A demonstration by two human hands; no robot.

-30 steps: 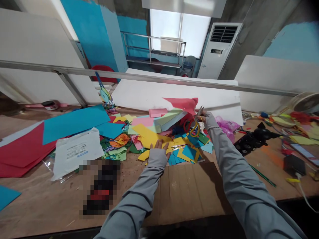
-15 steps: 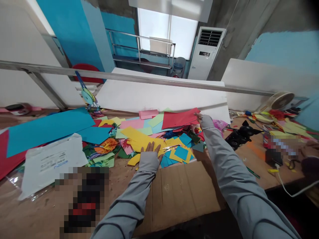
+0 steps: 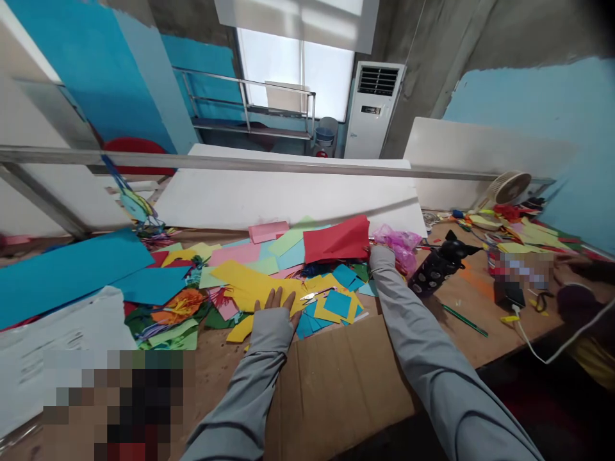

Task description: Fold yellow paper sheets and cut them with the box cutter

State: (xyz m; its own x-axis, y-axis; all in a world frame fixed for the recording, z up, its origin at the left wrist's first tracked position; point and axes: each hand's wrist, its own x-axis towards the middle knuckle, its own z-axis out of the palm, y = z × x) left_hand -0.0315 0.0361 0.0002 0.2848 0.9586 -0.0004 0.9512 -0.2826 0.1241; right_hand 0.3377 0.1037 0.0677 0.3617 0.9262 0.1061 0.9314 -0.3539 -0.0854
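Red paper (image 3: 336, 241), probably light and crease-prone, suits an edge hold; the right hand (image 3: 373, 250) is there, grip unclear, the left hand (image 3: 275, 306) splayed on yellow paper (image 3: 250, 283).

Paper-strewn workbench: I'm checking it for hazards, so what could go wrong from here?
The pointed metal blades lie close to the left hand, which is spread on the yellow paper; a careless slide might prick a finger. The right sleeve looks near the black bottle, so an outward swing could knock it. The white cable runs past the table's edge and may snag.
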